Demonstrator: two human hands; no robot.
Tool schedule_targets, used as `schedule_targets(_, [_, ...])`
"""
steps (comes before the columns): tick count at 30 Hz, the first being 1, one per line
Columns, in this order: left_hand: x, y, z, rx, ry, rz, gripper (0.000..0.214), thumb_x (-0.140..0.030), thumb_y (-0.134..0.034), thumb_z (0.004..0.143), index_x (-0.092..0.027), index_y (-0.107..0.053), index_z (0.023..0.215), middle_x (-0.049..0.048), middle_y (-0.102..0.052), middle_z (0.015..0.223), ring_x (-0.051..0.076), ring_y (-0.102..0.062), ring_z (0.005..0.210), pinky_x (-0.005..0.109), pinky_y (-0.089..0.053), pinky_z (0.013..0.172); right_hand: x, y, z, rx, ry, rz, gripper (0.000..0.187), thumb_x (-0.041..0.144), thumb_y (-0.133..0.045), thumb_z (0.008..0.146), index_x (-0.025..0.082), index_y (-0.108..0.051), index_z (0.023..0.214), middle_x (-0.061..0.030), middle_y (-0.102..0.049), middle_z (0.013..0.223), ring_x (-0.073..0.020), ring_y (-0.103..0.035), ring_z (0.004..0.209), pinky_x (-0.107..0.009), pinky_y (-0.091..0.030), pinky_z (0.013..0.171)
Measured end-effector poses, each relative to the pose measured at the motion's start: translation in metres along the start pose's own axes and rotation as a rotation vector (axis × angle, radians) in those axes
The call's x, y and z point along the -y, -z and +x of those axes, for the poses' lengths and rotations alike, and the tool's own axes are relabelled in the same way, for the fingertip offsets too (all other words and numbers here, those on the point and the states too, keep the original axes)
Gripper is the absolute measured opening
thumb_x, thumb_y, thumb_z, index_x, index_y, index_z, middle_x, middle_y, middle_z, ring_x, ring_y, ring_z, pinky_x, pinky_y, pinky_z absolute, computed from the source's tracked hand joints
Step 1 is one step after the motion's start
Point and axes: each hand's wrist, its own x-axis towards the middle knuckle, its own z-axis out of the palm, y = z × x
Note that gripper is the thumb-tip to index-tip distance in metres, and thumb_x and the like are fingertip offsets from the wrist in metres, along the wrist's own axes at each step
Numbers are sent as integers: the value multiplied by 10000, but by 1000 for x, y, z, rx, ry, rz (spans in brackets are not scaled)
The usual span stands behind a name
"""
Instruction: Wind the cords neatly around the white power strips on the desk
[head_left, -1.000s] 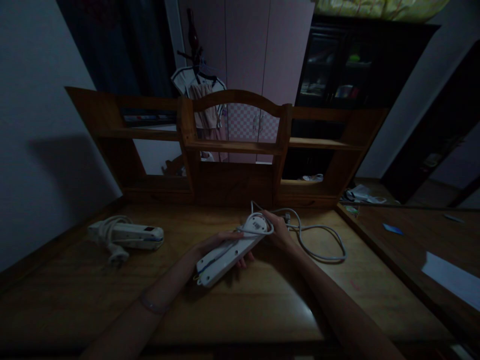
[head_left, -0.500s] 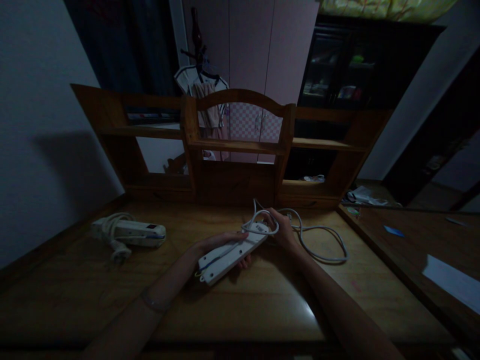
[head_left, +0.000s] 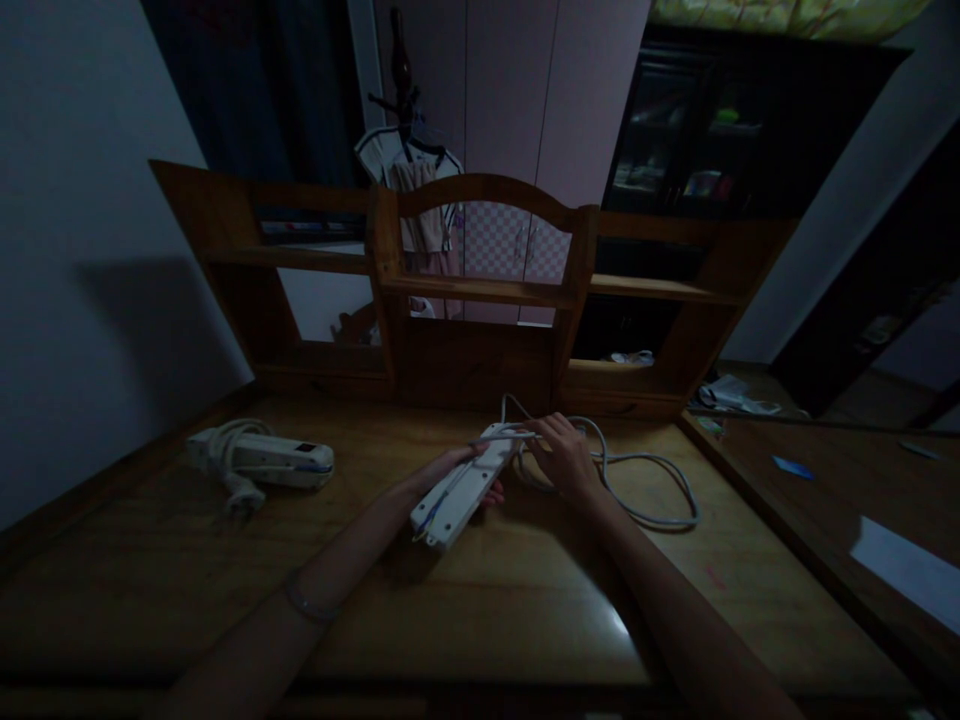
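My left hand [head_left: 454, 468] is wrapped round a white power strip [head_left: 465, 490] and holds it tilted just above the wooden desk [head_left: 465, 610]. My right hand [head_left: 566, 455] pinches the strip's white cord [head_left: 645, 500] at the strip's far end, with a turn of cord lying over that end. The remaining cord lies in a loose loop on the desk to the right. A second white power strip [head_left: 281, 462] with its cord bundled lies on the desk at the left.
A wooden shelf unit [head_left: 480, 290] stands along the back of the desk. To the right is a darker table [head_left: 840, 480] with white paper [head_left: 907, 570] and a small blue item [head_left: 791, 467]. A grey wall closes the left side.
The strip has turned more end-on and moved slightly toward the shelf. My right hand has carried the cord across the strip's far end.
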Motion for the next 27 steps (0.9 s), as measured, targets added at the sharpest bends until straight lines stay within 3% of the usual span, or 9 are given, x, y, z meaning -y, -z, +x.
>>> schedule_targets(5, [0,12,0,52,118,42,543,-536,-489,854,-35,-622,1015,181,-706,900,231,-698,751,314,-562,701,2,3,-1,-84,-100,83,273,313,-446,957,191,-634,801,-72,-619,786,-212,-553,784,-301,-410,711])
schedule_targets(9, [3,6,-7,197,208,180,591,-572,-479,851,-28,-636,1020,178,-693,931,220,-689,758,339,-546,767,-3,1,-1,-220,-448,454,467,482,-444,936,189,-597,607,-17,-550,557,-153,-517,540,-251,-352,540])
schedule_targets(13, [9,-12,-21,343,200,254,525,-519,-500,858,-54,-623,1068,182,-673,982,229,-676,787,384,-534,796,-12,-10,0,-207,-747,932,535,556,-542,839,185,-540,454,0,-477,411,-126,-457,401,-239,-346,451])
schedule_targets(15, [12,-20,-27,372,153,254,454,-436,-577,830,-112,-578,1148,161,-671,999,242,-672,824,413,-528,802,-14,-16,0,-191,-790,1023,540,556,-541,822,192,-508,425,2,-460,385,-122,-442,367,-242,-358,426])
schedule_targets(18, [13,-24,-31,376,83,274,511,-349,-644,784,-177,-496,1242,141,-681,980,260,-675,853,408,-532,770,-12,-19,0,-169,-817,1109,528,546,-506,825,204,-472,423,9,-435,370,-122,-435,351,-243,-373,409])
schedule_targets(27, [11,-11,-24,327,226,227,545,-582,-480,826,-134,-631,1095,172,-693,954,256,-674,701,360,-543,607,-12,-16,1,-159,-880,1299,465,475,-572,792,185,-503,435,-3,-481,398,-117,-464,372,-229,-390,412])
